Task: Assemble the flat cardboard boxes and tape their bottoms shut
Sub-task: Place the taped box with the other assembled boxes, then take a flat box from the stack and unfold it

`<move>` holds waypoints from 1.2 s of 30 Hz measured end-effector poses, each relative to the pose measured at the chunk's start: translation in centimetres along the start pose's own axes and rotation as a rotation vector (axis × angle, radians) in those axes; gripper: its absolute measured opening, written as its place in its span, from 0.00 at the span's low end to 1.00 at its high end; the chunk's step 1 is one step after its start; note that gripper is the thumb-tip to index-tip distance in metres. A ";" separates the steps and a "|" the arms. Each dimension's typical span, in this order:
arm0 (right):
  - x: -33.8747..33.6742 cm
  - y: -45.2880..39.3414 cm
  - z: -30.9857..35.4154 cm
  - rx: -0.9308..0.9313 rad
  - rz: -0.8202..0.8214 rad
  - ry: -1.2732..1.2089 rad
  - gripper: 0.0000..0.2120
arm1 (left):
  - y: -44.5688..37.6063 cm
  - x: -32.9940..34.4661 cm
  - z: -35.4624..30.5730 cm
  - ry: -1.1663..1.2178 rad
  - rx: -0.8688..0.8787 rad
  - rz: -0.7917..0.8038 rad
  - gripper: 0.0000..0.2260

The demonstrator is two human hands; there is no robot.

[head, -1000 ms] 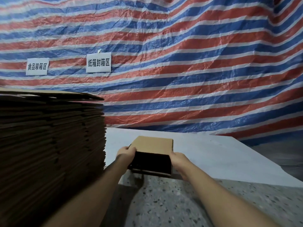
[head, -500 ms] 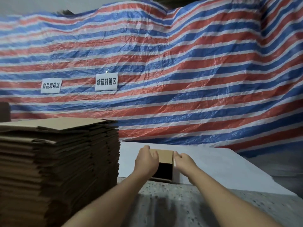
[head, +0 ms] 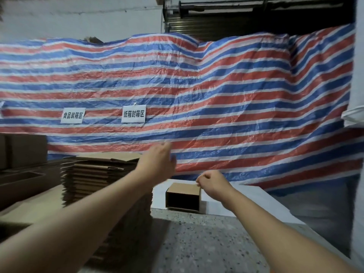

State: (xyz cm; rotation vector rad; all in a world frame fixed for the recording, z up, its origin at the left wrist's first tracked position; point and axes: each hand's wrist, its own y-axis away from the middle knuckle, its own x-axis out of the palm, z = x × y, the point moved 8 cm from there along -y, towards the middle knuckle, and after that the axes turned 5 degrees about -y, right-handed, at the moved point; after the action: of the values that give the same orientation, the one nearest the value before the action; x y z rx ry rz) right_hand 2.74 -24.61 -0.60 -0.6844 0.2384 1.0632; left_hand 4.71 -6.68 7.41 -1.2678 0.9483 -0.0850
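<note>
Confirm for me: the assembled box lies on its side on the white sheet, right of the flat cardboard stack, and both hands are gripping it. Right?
Not quite. In the head view neither hand grips the box. The left hand is raised above the stack, and the right hand hovers by the box's top right corner, curled. The rest holds: the box lies on its side on the white sheet, right of the stack.

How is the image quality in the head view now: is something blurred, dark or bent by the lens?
In the head view the left hand is smeared by motion blur, while the right hand is sharper; the light is dim, so the open side of the small cardboard box and the stack of flat boxes are deep in shadow; the wide-angle lens bows the striped tarp.
</note>
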 end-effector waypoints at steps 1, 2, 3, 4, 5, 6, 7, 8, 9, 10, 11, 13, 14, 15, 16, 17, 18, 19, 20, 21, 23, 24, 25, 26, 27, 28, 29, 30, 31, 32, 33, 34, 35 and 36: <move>-0.3 0.3 0.6 -0.010 0.004 0.003 0.12 | -0.4 -1.0 1.0 -0.051 -0.007 0.003 0.12; -0.6 0.6 1.1 -0.019 0.005 0.004 0.13 | -0.8 -1.8 2.3 -0.116 -0.024 0.020 0.13; -1.0 0.7 1.6 -0.026 0.004 0.006 0.13 | -1.2 -2.2 3.8 -0.186 -0.056 0.056 0.15; -1.3 0.8 2.0 -0.032 0.003 0.009 0.13 | -1.5 -2.3 5.5 -0.254 -0.104 0.116 0.18; -1.6 0.9 2.2 -0.037 0.003 0.013 0.14 | -1.5 -2.1 7.4 -0.312 -0.165 0.193 0.23; -1.7 0.9 2.4 -0.040 0.003 0.019 0.13 | -1.3 -1.8 9.2 -0.357 -0.227 0.278 0.28; -1.8 0.9 2.3 -0.039 0.003 0.027 0.13 | -0.9 -1.4 10.8 -0.382 -0.278 0.361 0.32; -1.9 1.0 2.2 -0.034 0.004 0.033 0.13 | -0.3 -0.7 11.9 -0.385 -0.318 0.437 0.35; -1.9 1.0 2.0 -0.027 0.008 0.036 0.13 | 0.4 -0.1 12.6 -0.376 -0.343 0.500 0.36; -1.8 1.0 1.7 -0.020 0.015 0.036 0.13 | 1.1 0.6 12.9 -0.369 -0.349 0.540 0.36; -1.7 1.0 1.5 -0.014 0.022 0.035 0.13 | 1.7 1.2 13.0 -0.377 -0.336 0.549 0.33; -1.5 1.1 1.3 -0.001 0.028 0.033 0.13 | 2.7 1.8 12.6 -0.418 -0.294 0.513 0.27; -1.3 1.1 1.2 0.006 0.028 0.027 0.13 | 3.1 1.9 12.4 -0.444 -0.283 0.493 0.24; -1.2 1.1 1.2 0.012 0.029 0.017 0.13 | 3.4 1.9 12.3 -0.466 -0.277 0.474 0.22; -1.0 1.2 1.2 0.016 0.031 0.007 0.13 | 3.7 1.8 12.1 -0.478 -0.272 0.456 0.20; -0.8 1.2 1.2 0.018 0.034 0.000 0.13 | 4.0 1.6 11.9 -0.487 -0.267 0.433 0.18; -0.5 1.3 1.3 0.017 0.039 -0.004 0.13 | 4.2 1.3 11.7 -0.498 -0.259 0.407 0.16; -0.3 1.4 1.4 0.017 0.043 -0.008 0.13 | 4.3 1.1 11.4 -0.512 -0.247 0.380 0.15; -0.2 1.4 1.5 0.018 0.046 -0.009 0.12 | 4.4 0.9 10.9 -0.531 -0.227 0.354 0.14; -0.1 1.5 1.6 0.018 0.048 -0.008 0.13 | 4.5 0.6 10.4 -0.548 -0.198 0.323 0.14; 0.1 1.6 1.9 0.011 0.045 0.002 0.13 | 4.6 -0.6 9.0 -0.567 -0.128 0.226 0.13; 0.1 1.6 2.0 0.005 0.043 0.006 0.13 | 4.3 -1.7 8.1 -0.543 -0.084 0.139 0.12; 0.0 1.5 2.2 -0.002 0.036 0.004 0.13 | 3.9 -3.1 7.3 -0.474 -0.037 0.034 0.10; -0.2 1.5 2.4 -0.011 0.022 0.001 0.14 | 3.4 -4.7 6.5 -0.371 0.002 -0.056 0.07; -0.6 1.4 2.8 -0.025 -0.003 -0.002 0.14 | 2.9 -6.2 5.8 -0.254 0.028 -0.125 0.05; -1.2 1.3 3.3 -0.042 -0.036 -0.017 0.14 | 2.3 -7.7 5.0 -0.164 0.041 -0.172 0.05; -1.9 1.2 3.9 -0.057 -0.071 -0.051 0.14 | 1.6 -9.1 4.3 -0.111 0.051 -0.216 0.07; -2.6 1.1 4.3 -0.061 -0.102 -0.096 0.14 | 1.0 -10.6 3.5 -0.073 0.058 -0.285 0.07; -3.4 1.0 4.7 -0.057 -0.131 -0.142 0.18 | 0.6 -12.1 2.9 -0.020 0.057 -0.369 0.05; -4.2 0.8 5.0 -0.047 -0.161 -0.192 0.23 | 0.4 -13.4 2.3 0.043 0.044 -0.440 0.04; -5.0 0.7 5.2 -0.037 -0.192 -0.248 0.29 | 0.2 -14.4 1.7 0.104 0.029 -0.494 0.06; -5.8 0.7 5.4 -0.028 -0.224 -0.306 0.33 | 0.2 -15.1 1.2 0.156 0.015 -0.528 0.08; -6.6 0.7 5.6 -0.021 -0.257 -0.367 0.36 | 0.1 -15.6 0.8 0.204 -0.003 -0.539 0.08; -7.5 0.9 5.7 -0.021 -0.289 -0.428 0.39 | 0.0 -15.6 0.5 0.251 -0.026 -0.525 0.09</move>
State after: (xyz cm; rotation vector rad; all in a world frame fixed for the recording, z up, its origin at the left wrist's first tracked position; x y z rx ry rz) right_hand -2.40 -26.18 7.16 -0.4777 -0.2359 0.9085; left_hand -4.83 2.15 16.05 -1.5287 0.8061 -0.6560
